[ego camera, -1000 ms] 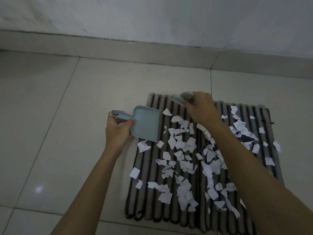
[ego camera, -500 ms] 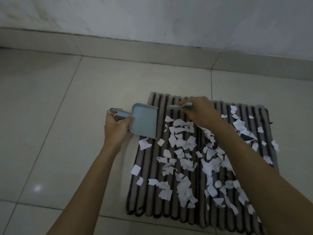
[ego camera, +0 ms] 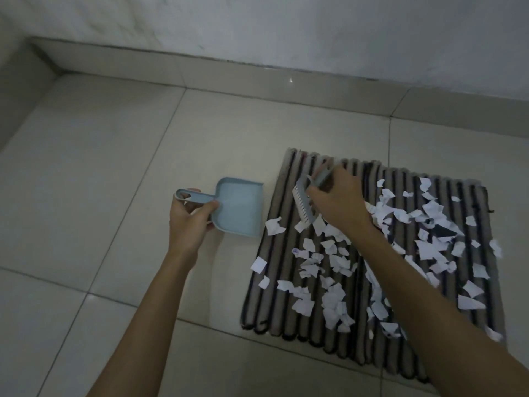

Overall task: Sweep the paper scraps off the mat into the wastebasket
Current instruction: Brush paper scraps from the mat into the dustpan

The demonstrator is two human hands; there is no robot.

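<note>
Scraps (ego camera: 332, 299) partly hidden beneath right hand (ego camera: 340, 203) gripping brush (ego camera: 305, 203).

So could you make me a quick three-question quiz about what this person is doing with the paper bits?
1. True or false: the dustpan lies on the striped mat.
2. Which hand holds the brush?
3. Where are the paper scraps? A) in the dustpan B) on the mat C) in a wastebasket

Key: 1. False: it is on the tile floor beside the mat, its handle in the left hand. 2. The right hand. 3. B.
</note>
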